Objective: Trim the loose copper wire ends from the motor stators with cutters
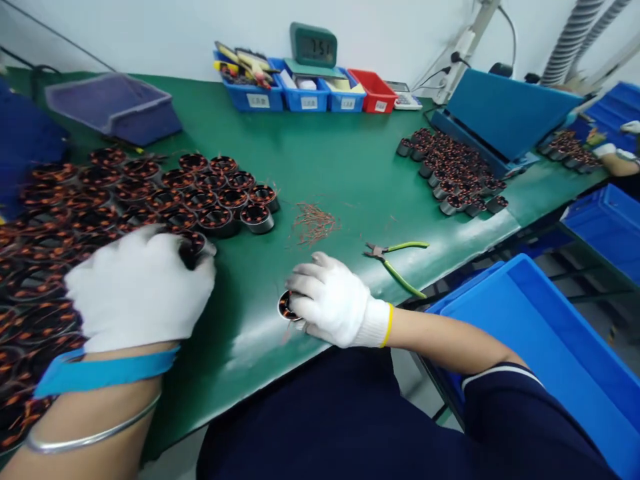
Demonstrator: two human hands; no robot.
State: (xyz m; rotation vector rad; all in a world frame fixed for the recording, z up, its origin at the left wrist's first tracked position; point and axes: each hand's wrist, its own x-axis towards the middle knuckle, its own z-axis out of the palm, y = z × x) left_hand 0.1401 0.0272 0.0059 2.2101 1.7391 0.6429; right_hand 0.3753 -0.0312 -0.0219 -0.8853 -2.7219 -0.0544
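My left hand [145,287], in a white glove with a blue wristband, curls thumb and fingers around a metal ring with copper windings, a motor stator [204,244], at the edge of a large cluster of stators [215,217]. Near the front edge of the table, my gloved right hand [333,300] is closed over another stator [285,306]; its fingers hide most of it. Green-handled cutting pliers [403,270] lie with handles apart to the right of that hand. Beyond the hand is a small heap of copper wire clippings [315,223].
Many more stators [453,170] stand at the right by a blue tilted bin [510,113]. Small blue boxes [257,100], a red box [373,90] and a clock [313,45] line the back. A blue crate [540,347] sits low right. A co-worker's gloved hand [606,151] shows far right.
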